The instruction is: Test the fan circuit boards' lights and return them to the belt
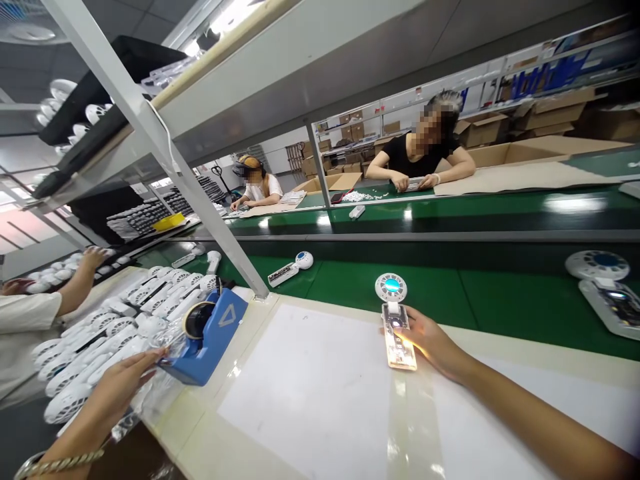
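Handheld fan (393, 320): in the right hand (425, 337), across the tabletop's (200, 433) far edge; whether it touches the surface I cannot tell.
Long axis: runs away from the wearer, far end tipped slightly left; round head points over the belt, glowing handle end towards the near edge.
Right grip: clamped on the handle, thumb on top.
Left grip: the left hand's (127, 377) fingertips are at the near end of the tape dispenser (213, 343); whether they pinch tape I cannot tell.
Tabletop: cream, with a white sheet (310, 393); dispenser at its left edge, beside rows of white fans (120, 327).
Belt: green (340, 280), beyond the far edge, carrying more fans.
Room: shelf (300, 73) overhead; co-workers across the belt and at left; cardboard boxes (550, 117) behind.
Marking: pale triangle outline on the dispenser's blue side.
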Available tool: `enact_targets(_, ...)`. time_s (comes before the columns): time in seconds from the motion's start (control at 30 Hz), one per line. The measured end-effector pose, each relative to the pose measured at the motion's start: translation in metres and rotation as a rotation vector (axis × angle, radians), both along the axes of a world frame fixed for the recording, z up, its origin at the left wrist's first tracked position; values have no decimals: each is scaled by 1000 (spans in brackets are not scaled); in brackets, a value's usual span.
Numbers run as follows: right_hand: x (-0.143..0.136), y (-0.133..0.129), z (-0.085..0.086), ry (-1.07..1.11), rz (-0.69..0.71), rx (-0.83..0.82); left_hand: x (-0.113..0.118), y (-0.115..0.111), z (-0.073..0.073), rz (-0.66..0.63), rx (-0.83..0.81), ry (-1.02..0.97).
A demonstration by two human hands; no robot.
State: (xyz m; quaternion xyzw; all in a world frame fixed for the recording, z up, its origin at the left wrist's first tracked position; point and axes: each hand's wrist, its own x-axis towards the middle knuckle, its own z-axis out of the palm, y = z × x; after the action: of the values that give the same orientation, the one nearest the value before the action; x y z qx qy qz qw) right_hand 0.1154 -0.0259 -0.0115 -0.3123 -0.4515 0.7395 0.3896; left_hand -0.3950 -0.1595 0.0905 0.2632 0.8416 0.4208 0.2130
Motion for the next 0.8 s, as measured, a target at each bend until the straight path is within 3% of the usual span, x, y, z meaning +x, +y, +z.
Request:
enact_targets(0.27, 1, 0, -4, -11, 8, 19, 3, -1, -11, 54, 24, 51)
enact_targets(0.53, 1, 0, -5, 13, -1, -3, 13, -5, -9, 120, 77, -92)
enact_targets(0.67, 1, -1, -4, 14, 8, -5, 9, -9, -18, 203, 201, -196)
enact_targets(0.8, 1, -2, -2, -15, 22, 5, 15, -13, -28, 223, 267, -179)
